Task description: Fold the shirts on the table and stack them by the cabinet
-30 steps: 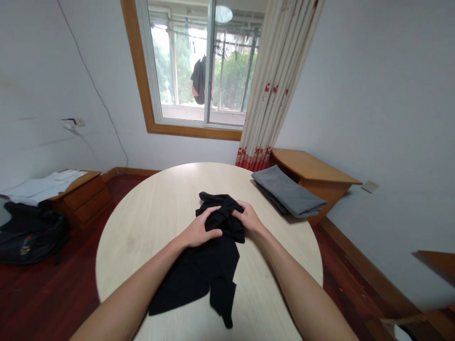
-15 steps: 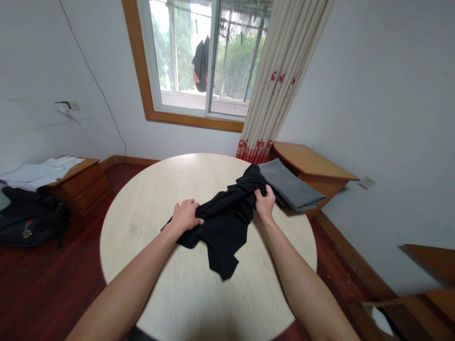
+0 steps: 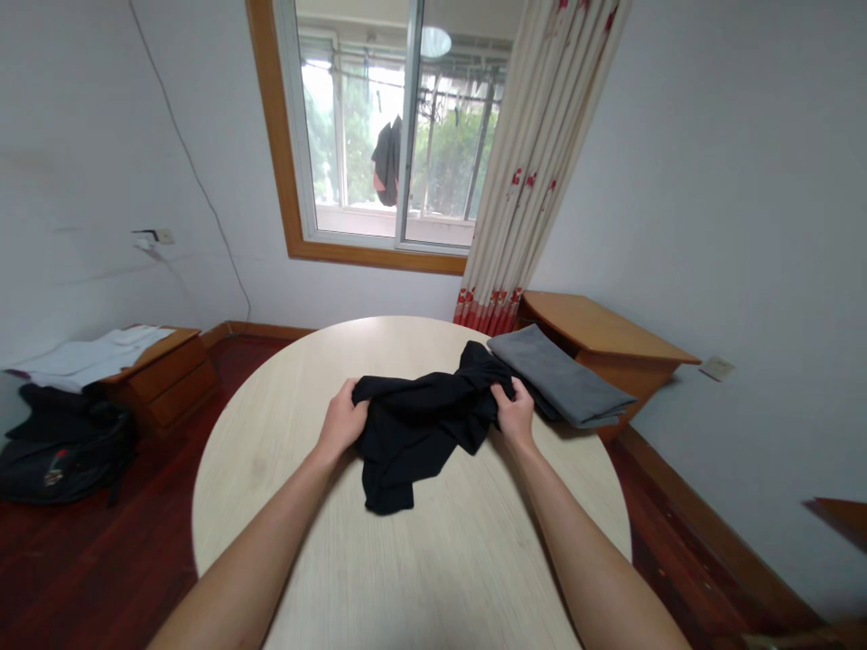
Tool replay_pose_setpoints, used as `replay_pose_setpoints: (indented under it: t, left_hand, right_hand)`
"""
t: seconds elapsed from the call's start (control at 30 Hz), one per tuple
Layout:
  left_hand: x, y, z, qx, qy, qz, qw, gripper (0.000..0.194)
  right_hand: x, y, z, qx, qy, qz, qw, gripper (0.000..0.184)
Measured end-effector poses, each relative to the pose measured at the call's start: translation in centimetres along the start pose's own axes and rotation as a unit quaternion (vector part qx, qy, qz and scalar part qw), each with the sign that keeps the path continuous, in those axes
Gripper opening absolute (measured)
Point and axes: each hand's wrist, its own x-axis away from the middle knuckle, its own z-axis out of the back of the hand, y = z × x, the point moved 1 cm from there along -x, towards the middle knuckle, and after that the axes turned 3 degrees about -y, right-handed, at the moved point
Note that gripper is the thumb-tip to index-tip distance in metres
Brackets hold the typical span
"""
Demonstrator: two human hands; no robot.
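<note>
On the round, pale table with a wood-grain top (image 3: 406,587), a soft, crumpled black cloth (image 3: 424,411) sits across the middle, a bit nearer the far edge than the near one. One floppy piece of it droops toward the near edge. The left hand (image 3: 343,417) pinches the cloth's left end, with the thumb on the near side and most of the fingers tucked out of sight. The right hand (image 3: 515,413) grips the other end, with its thumb pressed on the cloth and its fingers curled. Both arms reach forward over the surface and slant in toward each other. Just beside the right hand, by the far right edge, lies a folded gray cloth (image 3: 569,375). I cannot tell if the two cloths touch. Down on the floor, past the left edge, a black bag (image 3: 88,442) has a little badge (image 3: 54,476), too blurry to read.
</note>
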Motion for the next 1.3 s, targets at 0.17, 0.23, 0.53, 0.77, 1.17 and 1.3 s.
replay_pose_setpoints:
  t: [0.17,0.23,0.53,0.77,1.17,1.3]
  left_hand:
    - [3.3,1.6,-4.6,-0.091,-0.27,-0.064,0.956,0.11]
    - [4.1,2.3,-5.4,-0.199,-0.309,-0.067,0.928,0.119]
    - [0.3,1.3,0.4,-0.065,-0.199,-0.052,0.976,0.034]
    - [-2.4,2.1,11.2,-0.108,0.157,-0.051,0.98,0.043]
    - [-1.4,-6.0,11.0,-0.389,-0.033,0.187,0.901,0.059]
    - [-1.5,-5.2,8.3,-0.392,0.043,0.125,0.91,0.063]
  right_hand:
    - [0.5,-0.2,-0.6,0.004,-0.029,-0.008,1.0,0.035]
    - [0.3,-0.4,-0.4,0.006,-0.02,-0.005,1.0,0.037]
    - [-0.9,-3.1,-0.2,0.007,-0.028,0.021,0.999,0.035]
    - [-6.9,-8.4,-13.5,-0.025,-0.122,0.142,0.982,0.039]
    - [-3.9,-2.2,-20.4,0.262,-0.383,0.102,0.88,0.047]
    - [-4.3,-0.2,-10.3,0.334,-0.266,0.119,0.896,0.037]
